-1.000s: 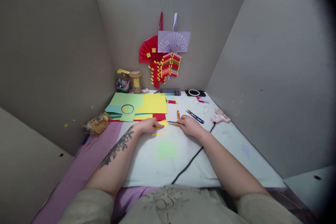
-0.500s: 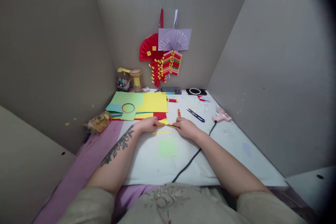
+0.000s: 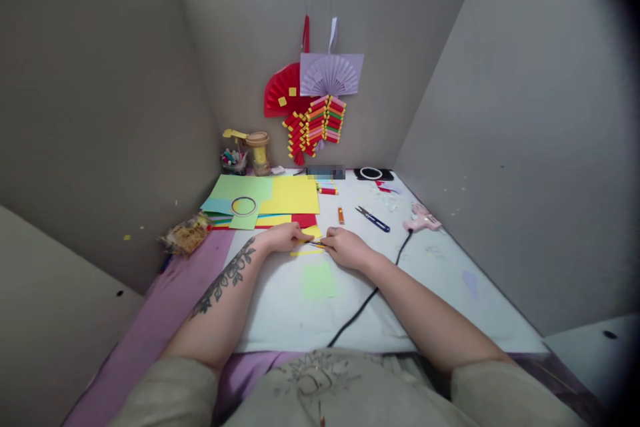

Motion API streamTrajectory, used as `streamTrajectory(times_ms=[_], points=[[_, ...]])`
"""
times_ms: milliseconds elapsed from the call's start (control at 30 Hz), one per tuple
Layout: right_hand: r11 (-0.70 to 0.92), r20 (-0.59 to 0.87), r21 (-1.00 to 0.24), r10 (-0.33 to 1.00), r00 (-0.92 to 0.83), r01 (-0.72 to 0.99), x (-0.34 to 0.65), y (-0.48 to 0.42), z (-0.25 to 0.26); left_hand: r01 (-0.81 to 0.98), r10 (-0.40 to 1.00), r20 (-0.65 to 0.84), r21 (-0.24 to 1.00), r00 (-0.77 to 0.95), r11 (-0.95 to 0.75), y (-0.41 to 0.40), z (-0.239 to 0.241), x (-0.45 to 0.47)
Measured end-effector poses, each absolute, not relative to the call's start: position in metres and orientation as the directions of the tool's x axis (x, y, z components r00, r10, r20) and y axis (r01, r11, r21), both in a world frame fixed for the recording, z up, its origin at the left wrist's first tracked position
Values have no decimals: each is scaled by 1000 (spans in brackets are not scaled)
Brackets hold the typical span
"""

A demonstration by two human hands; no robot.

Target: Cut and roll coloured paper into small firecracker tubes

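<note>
My left hand presses a small piece of yellow paper down on the white-covered table, its fingers closed at the paper's edge. Opposite it, my right hand is closed round what look like small scissors, whose slim dark blades point left along the paper's near edge. The fingers hide the handles. A narrow yellow strip lies just in front of both hands. Closer to me is a pale green paper square.
Stacked coloured sheets bear a tape ring at left. Right of them lie an orange object, blue thread snips and a pink glue gun. Its black cord passes under my right forearm. Partitions enclose the table.
My right hand has moved left with the scissors, closer to my left hand, uncovering more of the orange object. My left hand stays about where it was.
</note>
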State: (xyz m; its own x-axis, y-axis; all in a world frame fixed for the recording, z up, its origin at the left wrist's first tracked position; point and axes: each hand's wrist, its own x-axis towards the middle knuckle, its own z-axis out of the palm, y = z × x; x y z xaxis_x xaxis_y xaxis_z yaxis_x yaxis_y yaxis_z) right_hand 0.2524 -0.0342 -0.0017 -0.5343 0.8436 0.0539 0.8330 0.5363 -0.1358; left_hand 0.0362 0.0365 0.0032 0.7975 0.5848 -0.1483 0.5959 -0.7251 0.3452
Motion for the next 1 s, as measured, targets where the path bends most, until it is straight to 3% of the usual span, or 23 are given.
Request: streamTrajectory(times_ms=[567,867,1000], points=[[603,87,-126,797,-597,788,240,-34,-4,622,596,-195,371,779,-690,40,2,38],[625,112,-227,779,-617,747,241,-33,-5,617,595,-185,369,782,-696,41,0,36],[606,208,-261,796,-569,752,256,-31,-1,599,587,-176,422,790,-680,43,0,33]])
